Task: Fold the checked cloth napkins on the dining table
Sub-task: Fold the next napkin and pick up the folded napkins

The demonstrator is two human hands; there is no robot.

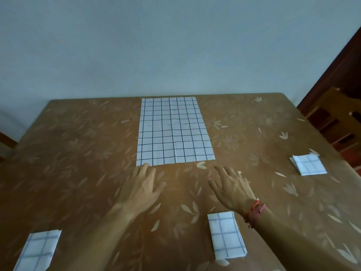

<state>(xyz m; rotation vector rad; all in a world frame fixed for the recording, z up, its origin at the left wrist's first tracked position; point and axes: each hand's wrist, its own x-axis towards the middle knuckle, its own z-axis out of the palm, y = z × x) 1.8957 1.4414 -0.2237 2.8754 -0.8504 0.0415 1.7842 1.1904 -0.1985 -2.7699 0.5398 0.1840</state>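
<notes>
The light is dim, soft and even, with a cool bluish cast on the wall (pixel 156 45) and no hard shadows on the counter (pixel 78 153). The spread napkin (pixel 173 132) looks sharpest. The left hand (pixel 141 187), the right hand (pixel 231 189) and the bottom-left folded napkin (pixel 38 251) are soft and smeared. Wide-angle distortion splays the counter's sides and leans the door frame (pixel 341 65).

No readable text, labels, brands, numbers or signs appear on anything in view.
</notes>
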